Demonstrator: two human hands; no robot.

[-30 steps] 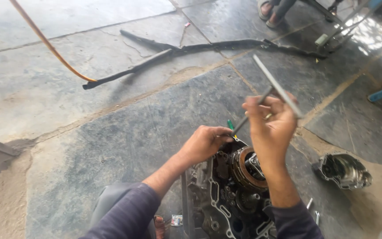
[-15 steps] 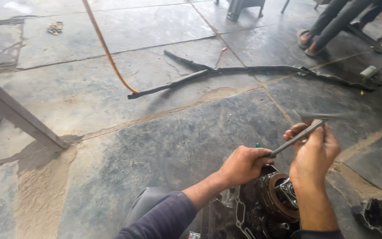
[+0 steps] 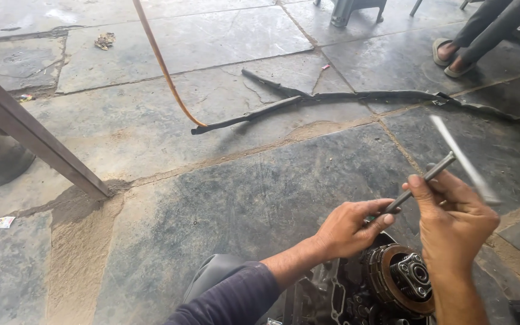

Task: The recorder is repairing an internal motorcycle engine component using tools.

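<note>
A dark engine case (image 3: 356,295) with a round clutch assembly (image 3: 401,280) lies on the stone floor at the bottom of the head view. My left hand (image 3: 350,229) pinches the lower end of a thin metal T-handle wrench (image 3: 419,183) just above the clutch. My right hand (image 3: 452,219) grips the wrench's shaft higher up. Its crossbar (image 3: 461,157) is motion-blurred, slanting up to the right.
A long black rubber strip (image 3: 332,99) and an orange hose (image 3: 164,66) lie across the floor ahead. A grey metal beam (image 3: 31,141) slants in at left. Another person's sandalled feet (image 3: 452,57) are at top right, near a stool leg (image 3: 347,12).
The view has swung left and down; the engine case sits lower in frame. Both hands stay on the wrench, whose crossbar has turned and now blurs.
</note>
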